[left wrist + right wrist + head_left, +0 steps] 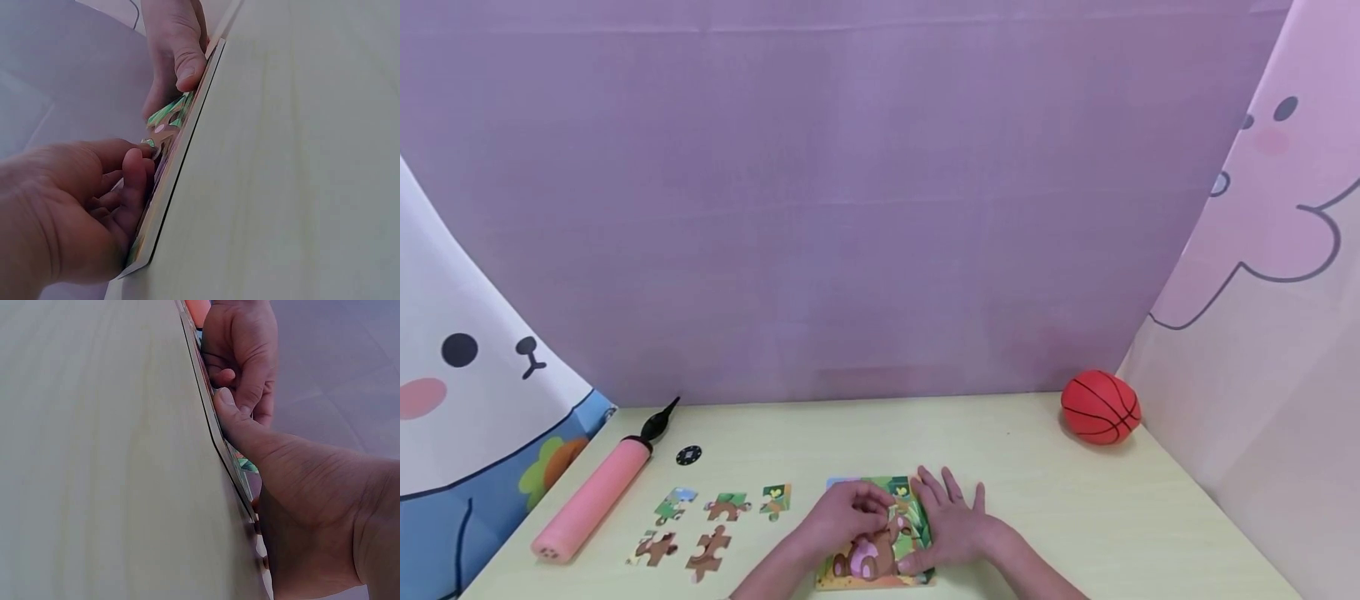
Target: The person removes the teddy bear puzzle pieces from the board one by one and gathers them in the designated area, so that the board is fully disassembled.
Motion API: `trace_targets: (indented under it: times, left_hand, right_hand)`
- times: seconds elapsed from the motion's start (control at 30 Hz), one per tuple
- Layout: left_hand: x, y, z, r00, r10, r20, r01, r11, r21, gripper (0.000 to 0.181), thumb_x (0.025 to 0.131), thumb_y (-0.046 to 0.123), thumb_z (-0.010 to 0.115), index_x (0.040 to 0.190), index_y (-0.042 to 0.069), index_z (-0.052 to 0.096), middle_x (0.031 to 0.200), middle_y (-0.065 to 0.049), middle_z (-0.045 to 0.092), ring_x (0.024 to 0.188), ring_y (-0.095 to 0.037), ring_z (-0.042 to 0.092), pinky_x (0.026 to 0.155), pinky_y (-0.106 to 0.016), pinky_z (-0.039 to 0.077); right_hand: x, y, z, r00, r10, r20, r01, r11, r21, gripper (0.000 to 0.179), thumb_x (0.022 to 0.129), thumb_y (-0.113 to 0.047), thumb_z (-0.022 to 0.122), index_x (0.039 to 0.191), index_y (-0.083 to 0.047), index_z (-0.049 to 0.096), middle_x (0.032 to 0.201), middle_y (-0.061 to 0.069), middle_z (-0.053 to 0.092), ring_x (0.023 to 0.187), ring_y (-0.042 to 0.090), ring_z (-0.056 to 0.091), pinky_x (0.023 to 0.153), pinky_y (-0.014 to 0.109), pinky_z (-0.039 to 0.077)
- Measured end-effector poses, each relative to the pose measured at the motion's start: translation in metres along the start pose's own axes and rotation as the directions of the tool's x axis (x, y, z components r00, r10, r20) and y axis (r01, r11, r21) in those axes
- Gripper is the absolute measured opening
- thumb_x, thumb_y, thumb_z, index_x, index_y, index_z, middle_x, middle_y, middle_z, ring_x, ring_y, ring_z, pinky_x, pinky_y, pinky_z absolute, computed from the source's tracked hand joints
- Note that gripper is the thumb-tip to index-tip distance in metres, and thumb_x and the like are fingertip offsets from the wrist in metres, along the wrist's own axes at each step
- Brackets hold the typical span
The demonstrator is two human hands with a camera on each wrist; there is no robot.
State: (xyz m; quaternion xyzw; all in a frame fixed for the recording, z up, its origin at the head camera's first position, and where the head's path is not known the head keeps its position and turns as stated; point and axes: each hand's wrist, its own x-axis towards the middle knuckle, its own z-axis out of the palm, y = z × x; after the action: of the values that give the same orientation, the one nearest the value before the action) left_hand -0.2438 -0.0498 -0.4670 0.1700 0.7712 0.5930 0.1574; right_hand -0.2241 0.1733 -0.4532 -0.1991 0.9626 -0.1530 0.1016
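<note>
A jigsaw puzzle board (862, 581) with a brown bear picture lies flat on the table near its front edge. Over its middle, my left hand (848, 518) has curled fingers and pinches the edge of a puzzle piece (164, 132), which sits tilted above the board in the left wrist view. My right hand (953, 521) is spread across the board's right side, with the thumb (234, 415) on the picture and the other fingers reaching past the right edge. The head view hides most of the pinched piece behind the left fingers.
Several loose puzzle pieces, such as a bear piece (707, 553) and a green corner piece (775, 502), lie left of the board. Beyond them are a pink hand pump (597, 498) and a black round disc (688, 455). A red toy basketball (1101, 407) sits at the back right.
</note>
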Motion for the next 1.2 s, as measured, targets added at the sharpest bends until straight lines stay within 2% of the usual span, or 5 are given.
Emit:
trace_targets:
  times: [0.3, 0.57, 0.83, 1.07, 1.2]
  left_hand:
    - [0.0, -0.002, 0.004, 1.0, 0.0, -0.026, -0.001, 0.999, -0.052, 0.014, 0.091, 0.001, 0.07, 0.104, 0.002, 0.069, 0.085, -0.007, 0.065, 0.061, -0.013, 0.055, 0.053, -0.023, 0.048]
    - [0.0, -0.003, 0.002, 1.0, 0.006, -0.031, -0.008, 0.998, -0.069, 0.018, 0.091, 0.003, 0.072, 0.108, 0.0, 0.068, 0.084, -0.007, 0.065, 0.061, -0.013, 0.055, 0.053, -0.023, 0.048]
    - [-0.004, 0.0, -0.008, 1.0, -0.002, 0.004, 0.002, 0.993, -0.116, 0.017, 0.091, 0.005, 0.071, 0.107, 0.0, 0.069, 0.081, -0.007, 0.066, 0.064, -0.013, 0.057, 0.054, -0.022, 0.049]
    - [-0.01, 0.001, -0.02, 1.0, 0.004, 0.007, -0.003, 0.996, -0.088, 0.017, 0.092, 0.007, 0.071, 0.108, 0.002, 0.068, 0.082, -0.007, 0.066, 0.064, -0.014, 0.057, 0.054, -0.024, 0.047]
    - [-0.014, 0.0, -0.026, 1.0, -0.003, 0.011, 0.004, 0.996, -0.089, 0.018, 0.093, 0.008, 0.07, 0.11, 0.001, 0.067, 0.084, -0.007, 0.066, 0.063, -0.014, 0.056, 0.054, -0.025, 0.047]
  right_hand:
    - [0.001, 0.005, 0.002, 1.0, -0.005, 0.007, 0.004, 1.0, 0.019, 0.12, 0.074, -0.078, 0.07, 0.16, -0.008, 0.024, 0.168, 0.013, 0.011, 0.149, 0.05, 0.007, 0.1, 0.085, 0.001]
    - [0.003, 0.01, 0.008, 1.0, -0.011, -0.017, 0.012, 1.0, 0.02, 0.123, 0.071, -0.085, 0.064, 0.16, -0.01, 0.024, 0.168, 0.012, 0.012, 0.15, 0.049, 0.007, 0.099, 0.085, 0.0]
    - [0.008, 0.015, 0.014, 0.999, -0.022, -0.037, 0.022, 1.0, -0.001, 0.126, 0.069, -0.089, 0.06, 0.161, -0.012, 0.022, 0.168, 0.011, 0.01, 0.149, 0.049, 0.007, 0.099, 0.085, -0.001]
    - [-0.004, -0.003, -0.002, 1.0, -0.014, -0.022, 0.014, 1.0, -0.023, 0.119, 0.074, -0.076, 0.07, 0.159, -0.007, 0.024, 0.167, 0.015, 0.013, 0.149, 0.051, 0.009, 0.101, 0.084, 0.004]
    - [-0.003, -0.002, -0.001, 1.0, -0.014, -0.022, 0.013, 1.0, -0.024, 0.12, 0.074, -0.076, 0.071, 0.16, -0.007, 0.024, 0.167, 0.015, 0.012, 0.149, 0.051, 0.008, 0.101, 0.084, 0.004]
